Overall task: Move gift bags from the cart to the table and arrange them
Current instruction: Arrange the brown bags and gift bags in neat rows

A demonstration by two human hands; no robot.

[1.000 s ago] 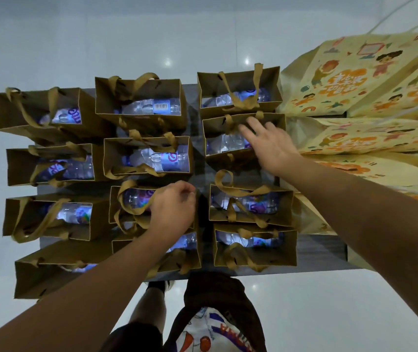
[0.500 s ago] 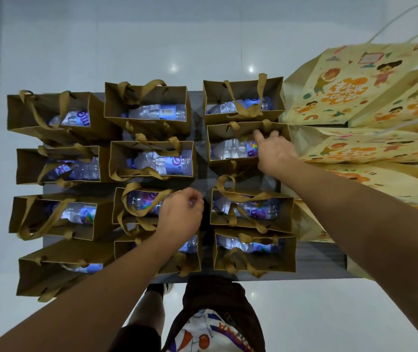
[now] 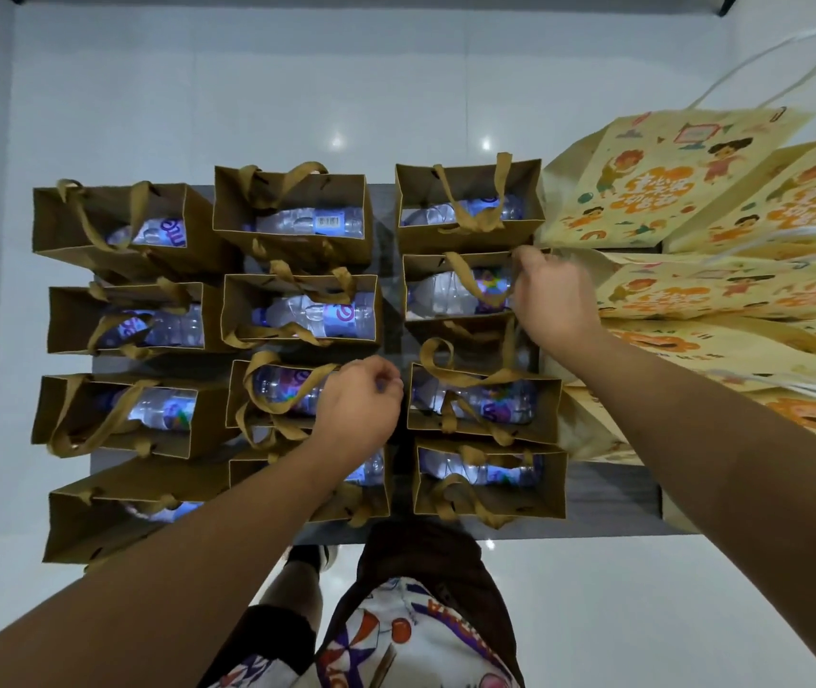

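Twelve brown paper gift bags [image 3: 297, 218] with ribbon handles stand open-topped in three columns on the dark table [image 3: 609, 494], each holding a water bottle [image 3: 306, 223] lying flat. The right hand [image 3: 557, 302] pinches the right rim of the second bag [image 3: 455, 285] in the right column; a second ago its fingers lay spread over that bag. The left hand [image 3: 359, 407], fingers curled, grips the rim of a middle-column bag [image 3: 277, 389], as before
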